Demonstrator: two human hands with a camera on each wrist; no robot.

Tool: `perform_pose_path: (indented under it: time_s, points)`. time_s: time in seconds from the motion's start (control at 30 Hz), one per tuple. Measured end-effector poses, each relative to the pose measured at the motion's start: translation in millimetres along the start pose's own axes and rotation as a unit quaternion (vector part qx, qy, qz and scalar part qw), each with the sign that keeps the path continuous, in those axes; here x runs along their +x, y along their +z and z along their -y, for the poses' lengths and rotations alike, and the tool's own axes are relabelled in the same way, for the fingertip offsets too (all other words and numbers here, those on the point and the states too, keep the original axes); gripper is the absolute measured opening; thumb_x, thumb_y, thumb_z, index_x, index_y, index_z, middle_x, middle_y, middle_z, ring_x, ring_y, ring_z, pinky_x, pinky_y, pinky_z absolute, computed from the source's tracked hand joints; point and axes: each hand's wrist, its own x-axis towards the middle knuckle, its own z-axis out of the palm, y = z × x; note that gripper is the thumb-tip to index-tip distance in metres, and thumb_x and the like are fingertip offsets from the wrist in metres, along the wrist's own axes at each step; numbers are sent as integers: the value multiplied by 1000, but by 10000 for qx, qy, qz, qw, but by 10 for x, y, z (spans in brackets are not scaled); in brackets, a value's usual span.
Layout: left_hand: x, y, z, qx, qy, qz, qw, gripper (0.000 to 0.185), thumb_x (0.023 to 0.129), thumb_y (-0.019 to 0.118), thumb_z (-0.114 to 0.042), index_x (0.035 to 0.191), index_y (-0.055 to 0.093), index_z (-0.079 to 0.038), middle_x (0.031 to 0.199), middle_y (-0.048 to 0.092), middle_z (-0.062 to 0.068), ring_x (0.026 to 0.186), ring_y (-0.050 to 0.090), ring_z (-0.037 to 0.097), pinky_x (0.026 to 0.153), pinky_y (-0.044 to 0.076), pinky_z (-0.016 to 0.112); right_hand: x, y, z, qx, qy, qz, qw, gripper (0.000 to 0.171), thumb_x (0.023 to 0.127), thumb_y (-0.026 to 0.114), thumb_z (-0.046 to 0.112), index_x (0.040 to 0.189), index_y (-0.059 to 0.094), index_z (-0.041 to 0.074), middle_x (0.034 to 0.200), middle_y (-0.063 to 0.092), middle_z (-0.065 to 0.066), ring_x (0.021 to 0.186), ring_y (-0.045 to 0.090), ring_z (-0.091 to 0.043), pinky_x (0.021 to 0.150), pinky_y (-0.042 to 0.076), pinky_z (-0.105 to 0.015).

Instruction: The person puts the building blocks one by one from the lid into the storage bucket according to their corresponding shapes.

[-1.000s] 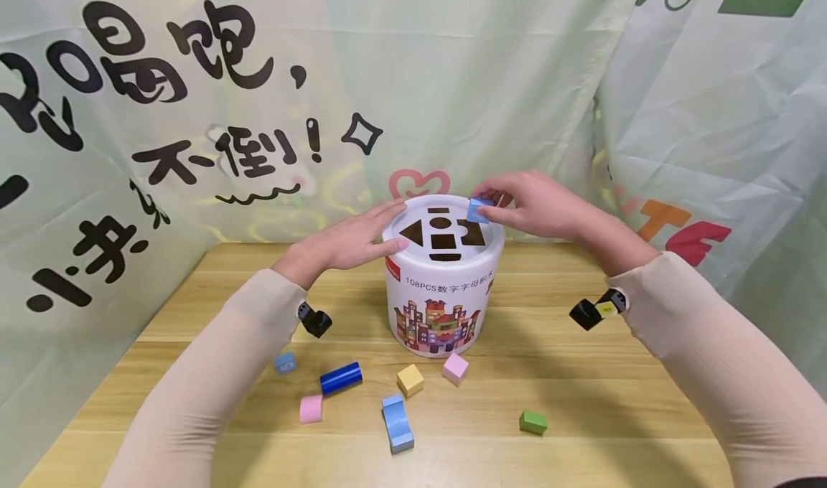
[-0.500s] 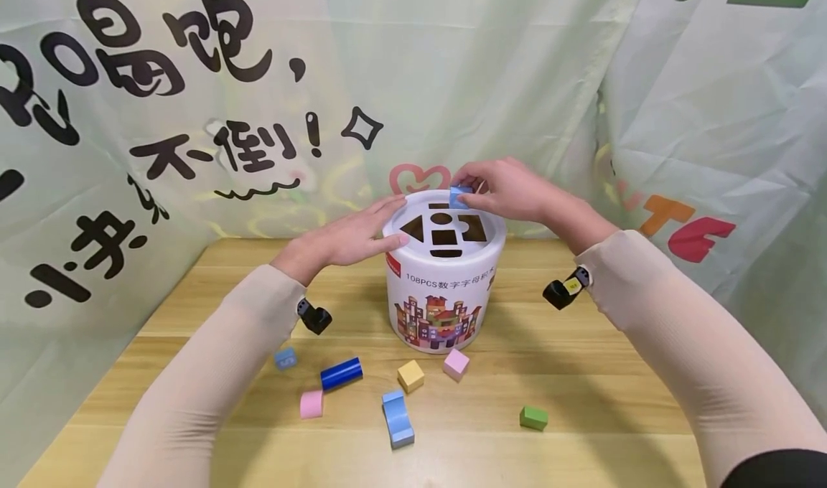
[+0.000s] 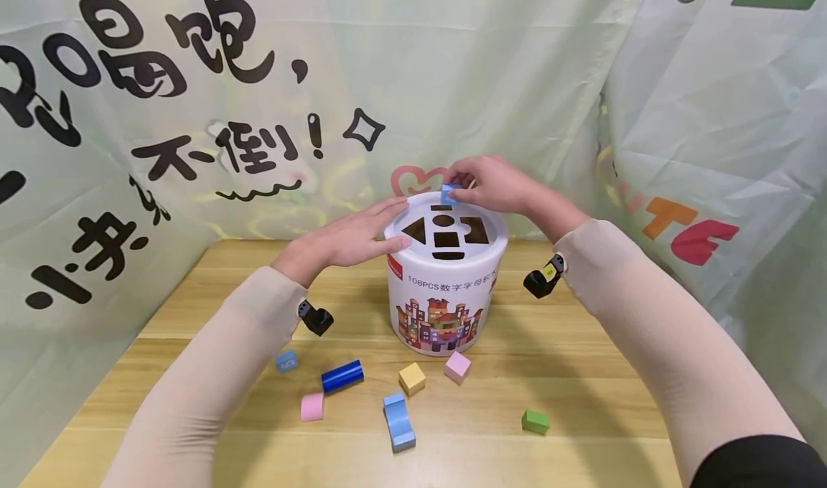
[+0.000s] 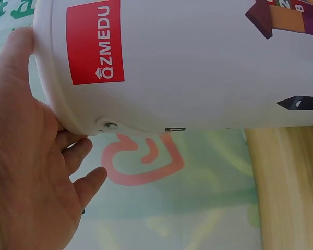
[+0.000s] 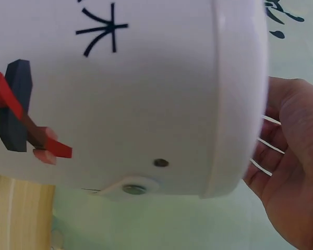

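Note:
A white bucket [image 3: 439,294] with shaped holes in its lid [image 3: 423,250] stands upright on the table. My left hand [image 3: 349,237] rests on the lid's left rim, its fingers extended; the left wrist view shows that hand [image 4: 36,151] against the rim too. Between thumb and fingers, my right hand [image 3: 494,184] pinches a small light blue block [image 3: 449,193] at the back of the lid, just over the rear rectangular slot [image 3: 442,207]. Whether the block touches the slot I cannot tell. In the right wrist view the bucket hides the block and part of my hand [image 5: 292,156].
On the wooden table [image 3: 478,445] in front lie a blue cylinder [image 3: 342,377], a pink block [image 3: 312,407], a blue numbered cube [image 3: 286,360], a yellow cube [image 3: 411,379], a pink cube [image 3: 457,367], a blue curved block [image 3: 399,423] and a green block [image 3: 535,421]. Printed cloth hangs behind.
My right hand has carried the light blue block leftward and back across the lid, from the right rim to the rear slot. The left hand has stayed on the rim.

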Motion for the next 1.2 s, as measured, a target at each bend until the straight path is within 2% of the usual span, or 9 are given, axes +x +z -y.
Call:
perform_pose_path:
  time_s: [0.33, 0.93, 1.2]
  points:
    - [11, -2, -15, -90, 9, 25, 10000, 87, 92, 32, -73, 159, 12, -21, 164, 7, -4, 145, 22, 25, 112, 28, 51, 96, 104, -92, 196, 216, 116, 9995, 28, 94, 67, 19, 118, 67, 4, 106, 68, -10, 100, 61, -24, 91, 47, -40]
    - [9, -6, -14, -104, 8, 63, 9999, 85, 94, 33, -71, 159, 10, -21, 164, 7, -3, 145, 22, 26, 112, 28, 50, 150, 180, -123, -160, -30, 181, 9997, 26, 94, 67, 19, 116, 71, 9, 105, 65, -7, 96, 58, -22, 88, 47, -38]
    - [-1, -3, -18, -102, -19, 75, 9999, 86, 94, 32, -71, 159, 10, -20, 164, 7, 0, 145, 21, 26, 112, 28, 50, 107, 157, -121, -172, -15, 161, 9997, 29, 94, 67, 21, 119, 70, 6, 107, 65, -8, 97, 59, -23, 88, 47, -39]
